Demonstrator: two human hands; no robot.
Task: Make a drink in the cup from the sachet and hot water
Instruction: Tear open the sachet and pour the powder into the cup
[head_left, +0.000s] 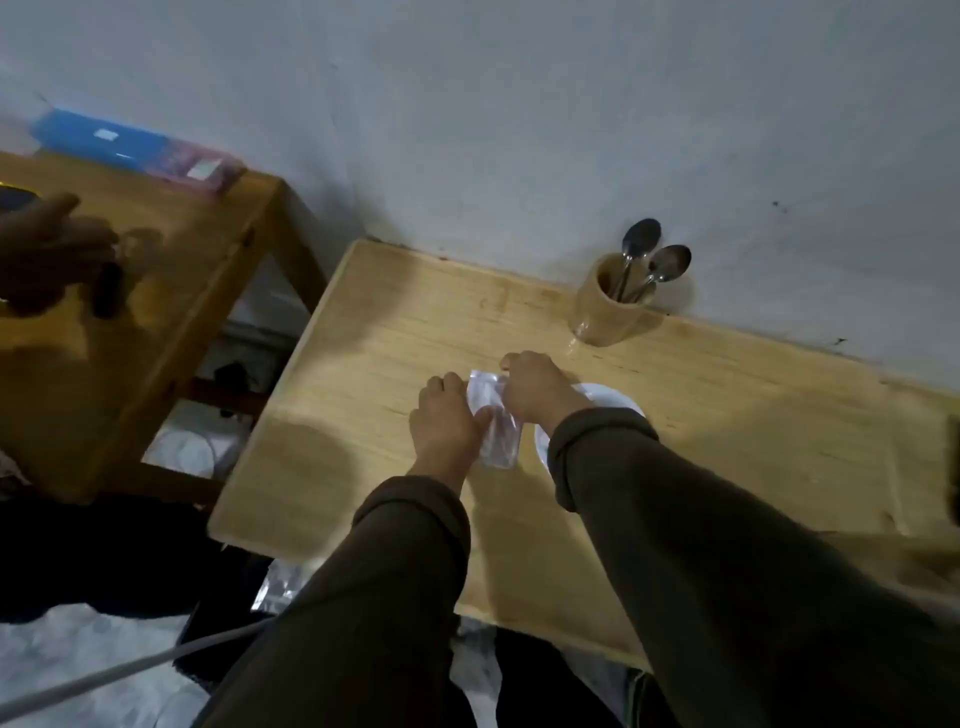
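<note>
Both my hands hold a pale, shiny sachet (492, 421) above the middle of the wooden table (395, 338). My left hand (448, 423) grips its left side and my right hand (535, 387) pinches its top right corner. A white saucer (610, 397) lies just right of the sachet, mostly hidden under my right wrist and sleeve. Whether a cup stands on it I cannot tell.
A wooden holder (610, 309) with two metal spoons (652, 257) stands at the back by the wall. A second, darker wooden table (171, 260) is at the left, with blue and pink boxes (135, 150) and another person's hand (49, 244) over it.
</note>
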